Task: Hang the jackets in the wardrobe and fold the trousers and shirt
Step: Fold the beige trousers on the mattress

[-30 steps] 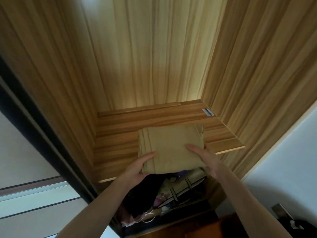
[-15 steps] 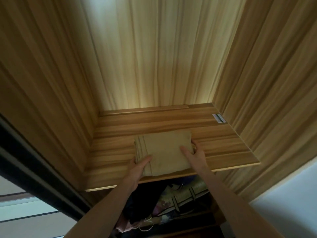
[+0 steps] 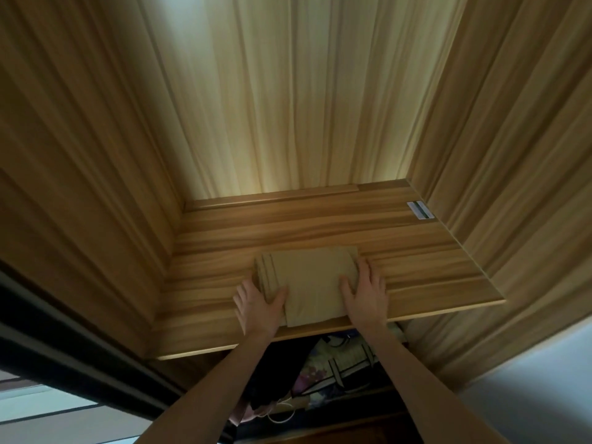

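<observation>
A folded tan garment (image 3: 309, 280) lies flat on the wooden wardrobe shelf (image 3: 416, 251), near its front edge. My left hand (image 3: 258, 304) rests at the garment's left front corner, thumb on top of the cloth. My right hand (image 3: 365, 291) lies flat on the garment's right side with fingers spread and straight. Both forearms reach up from below the shelf.
Wooden wardrobe walls rise on the left (image 3: 96, 155), back (image 3: 288, 107) and right (image 3: 496, 139). A small label (image 3: 420, 210) sits at the shelf's back right. Below the shelf hang dark and patterned clothes (image 3: 330, 370). A dark door frame (image 3: 64, 331) runs along the left.
Both hands have pushed the folded garment further back onto the shelf. It hung partly over the front edge before and now lies fully on the board.
</observation>
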A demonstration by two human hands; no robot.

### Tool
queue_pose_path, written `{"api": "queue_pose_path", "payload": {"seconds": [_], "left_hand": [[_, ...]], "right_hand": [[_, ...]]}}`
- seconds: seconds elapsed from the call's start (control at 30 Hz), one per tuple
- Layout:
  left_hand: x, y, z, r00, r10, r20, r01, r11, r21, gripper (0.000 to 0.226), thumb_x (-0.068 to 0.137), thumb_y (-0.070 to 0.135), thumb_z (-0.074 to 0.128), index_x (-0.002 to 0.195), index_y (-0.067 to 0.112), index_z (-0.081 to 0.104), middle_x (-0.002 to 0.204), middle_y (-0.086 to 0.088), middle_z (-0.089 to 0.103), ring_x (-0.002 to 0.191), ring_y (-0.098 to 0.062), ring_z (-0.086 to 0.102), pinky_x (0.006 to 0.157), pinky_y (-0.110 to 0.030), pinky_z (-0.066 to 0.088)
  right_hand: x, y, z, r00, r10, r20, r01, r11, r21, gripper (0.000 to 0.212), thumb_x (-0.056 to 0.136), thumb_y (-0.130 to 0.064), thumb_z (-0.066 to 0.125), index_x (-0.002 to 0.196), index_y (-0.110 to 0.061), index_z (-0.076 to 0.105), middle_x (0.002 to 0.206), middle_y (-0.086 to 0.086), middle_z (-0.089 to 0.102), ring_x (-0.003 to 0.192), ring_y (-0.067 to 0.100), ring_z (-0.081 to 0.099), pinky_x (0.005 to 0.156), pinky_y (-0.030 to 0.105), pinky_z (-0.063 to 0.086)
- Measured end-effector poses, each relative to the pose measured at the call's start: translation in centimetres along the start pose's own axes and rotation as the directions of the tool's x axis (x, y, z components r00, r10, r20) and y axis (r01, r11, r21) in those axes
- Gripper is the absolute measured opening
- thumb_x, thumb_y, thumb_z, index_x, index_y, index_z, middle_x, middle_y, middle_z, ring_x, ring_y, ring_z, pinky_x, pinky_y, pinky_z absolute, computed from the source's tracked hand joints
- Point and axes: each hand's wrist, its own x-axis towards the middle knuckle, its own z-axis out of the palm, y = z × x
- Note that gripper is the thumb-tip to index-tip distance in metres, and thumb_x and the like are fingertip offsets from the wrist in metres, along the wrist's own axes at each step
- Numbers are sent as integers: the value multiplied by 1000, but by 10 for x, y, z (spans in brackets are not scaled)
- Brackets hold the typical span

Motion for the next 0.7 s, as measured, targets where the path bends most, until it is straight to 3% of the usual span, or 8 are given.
{"api": "queue_pose_path", "payload": {"seconds": [0.07, 0.13, 0.17, 0.27, 0.4, 0.47, 0.57, 0.7], "left_hand": [[-2, -2, 3, 962, 270, -38, -260, 952, 163, 74, 100, 47, 60, 160, 16, 29, 161, -5, 30, 149, -26, 27, 121, -48, 27], [0, -6, 8, 872, 487, 59, -482, 829, 285, 63, 108, 44, 44, 163, 16, 28, 170, -1, 23, 158, -21, 17, 129, -46, 18], [1, -9, 11, 845, 521, 124, -530, 783, 325, 61, 110, 45, 38, 163, 16, 29, 171, -1, 22, 160, -20, 14, 130, -45, 15], [6, -16, 14, 849, 467, 247, -528, 755, 388, 67, 108, 56, 22, 164, 19, 28, 173, -2, 18, 161, -18, 9, 131, -43, 10], [16, -16, -2, 836, 429, 342, -537, 765, 355, 76, 103, 68, 19, 165, 24, 23, 174, 2, 15, 160, -17, 9, 130, -38, 10], [13, -6, -19, 826, 441, 351, -545, 783, 299, 77, 102, 70, 18, 164, 25, 25, 172, 2, 21, 158, -16, 18, 129, -35, 13], [-2, 11, -50, 801, 503, 325, -578, 791, 200, 69, 105, 64, 22, 161, 24, 32, 165, 1, 38, 149, -19, 37, 125, -40, 28], [-27, 24, -92, 714, 626, 314, -696, 685, 218, 61, 108, 56, 33, 159, 23, 37, 162, -1, 43, 149, -21, 38, 123, -42, 32]], "right_hand": [[-2, 0, 2, 978, -208, -22, 205, 975, -83, 58, 109, -38, 45, 162, -17, 34, 170, 5, 30, 157, 26, 24, 126, 53, 25], [-2, 3, 5, 946, -319, 54, 324, 939, -120, 53, 112, -36, 39, 161, -15, 37, 169, 3, 33, 159, 20, 23, 129, 50, 20], [-2, 4, 6, 942, -321, 95, 331, 935, -124, 53, 113, -37, 36, 162, -16, 37, 169, 2, 32, 159, 18, 21, 131, 46, 15], [0, 5, 4, 940, -294, 173, 317, 941, -118, 59, 112, -47, 29, 164, -19, 30, 172, -2, 25, 160, 14, 14, 130, 39, 8], [4, -7, -13, 938, -232, 257, 244, 970, -13, 63, 111, -50, 30, 165, -18, 28, 172, -1, 23, 160, 15, 14, 131, 38, 10], [-3, -15, -26, 954, -186, 234, 174, 982, 73, 61, 112, -49, 33, 164, -18, 30, 172, 0, 26, 159, 17, 19, 128, 35, 12], [-24, -29, -49, 969, -200, 148, 189, 978, 85, 60, 112, -46, 33, 164, -16, 32, 171, 1, 29, 157, 18, 24, 129, 37, 16], [-69, -49, -79, 982, -188, 20, 189, 982, -22, 72, 106, -55, 27, 162, -12, 33, 168, 4, 35, 156, 21, 29, 128, 47, 23]]}}
